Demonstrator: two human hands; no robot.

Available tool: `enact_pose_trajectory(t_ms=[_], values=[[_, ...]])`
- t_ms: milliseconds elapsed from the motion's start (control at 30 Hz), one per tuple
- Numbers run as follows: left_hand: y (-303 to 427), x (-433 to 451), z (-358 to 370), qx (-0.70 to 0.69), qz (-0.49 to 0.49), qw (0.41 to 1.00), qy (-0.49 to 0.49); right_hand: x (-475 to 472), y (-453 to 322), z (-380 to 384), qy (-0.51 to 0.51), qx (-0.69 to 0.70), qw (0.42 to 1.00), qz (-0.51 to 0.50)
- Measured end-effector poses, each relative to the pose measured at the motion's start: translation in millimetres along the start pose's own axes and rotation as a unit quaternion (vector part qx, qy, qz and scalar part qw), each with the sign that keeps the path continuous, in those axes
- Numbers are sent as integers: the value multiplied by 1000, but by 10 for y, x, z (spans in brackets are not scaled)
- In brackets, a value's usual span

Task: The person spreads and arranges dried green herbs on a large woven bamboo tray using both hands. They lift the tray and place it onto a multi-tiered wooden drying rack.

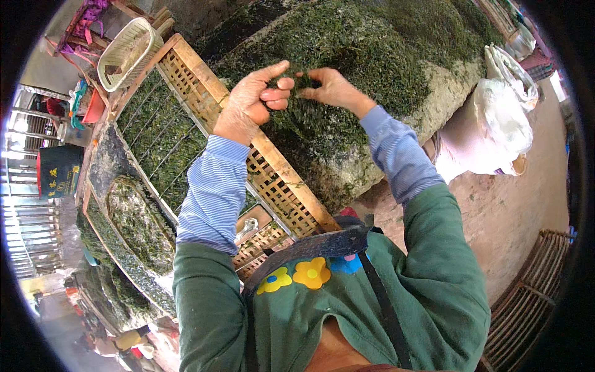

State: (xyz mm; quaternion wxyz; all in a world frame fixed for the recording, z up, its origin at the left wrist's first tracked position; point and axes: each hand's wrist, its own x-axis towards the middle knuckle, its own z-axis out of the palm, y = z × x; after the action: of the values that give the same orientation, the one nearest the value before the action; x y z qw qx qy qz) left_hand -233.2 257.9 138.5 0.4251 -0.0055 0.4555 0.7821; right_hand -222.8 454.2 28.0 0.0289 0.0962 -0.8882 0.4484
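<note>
Before me spreads a large heap of small dark green leaves (367,51), lying on a pale cloth or sacking (448,93). My left hand (260,95) is above the near side of the heap, beside the edge of a bamboo-lattice frame (288,172). Its thumb is stretched out and its fingers are curled. Facing it, my right hand (332,88) has thumb and forefinger apart, pointing towards the left hand. Blurred dark green bits show between the two hands; I cannot tell whether they are held or belong to the heap behind.
Leaves lie under thin bars (162,153) inside the frame. A white plastic basket (132,53) sits at its far corner. Another leaf-filled tray (139,223) is at left. White plastic bags (492,121) stand on the right floor, a slatted rack (525,297) lower right.
</note>
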Motion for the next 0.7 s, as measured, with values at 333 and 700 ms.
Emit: enact_pose_trajectory(t_ms=[333,700], values=[[372,-334,330,-44,62,986,-146,-380,248,207,280,-69,955,74],[1115,-570,756,81,64,980,-167,-602,9,776,41,-377,918,-116]])
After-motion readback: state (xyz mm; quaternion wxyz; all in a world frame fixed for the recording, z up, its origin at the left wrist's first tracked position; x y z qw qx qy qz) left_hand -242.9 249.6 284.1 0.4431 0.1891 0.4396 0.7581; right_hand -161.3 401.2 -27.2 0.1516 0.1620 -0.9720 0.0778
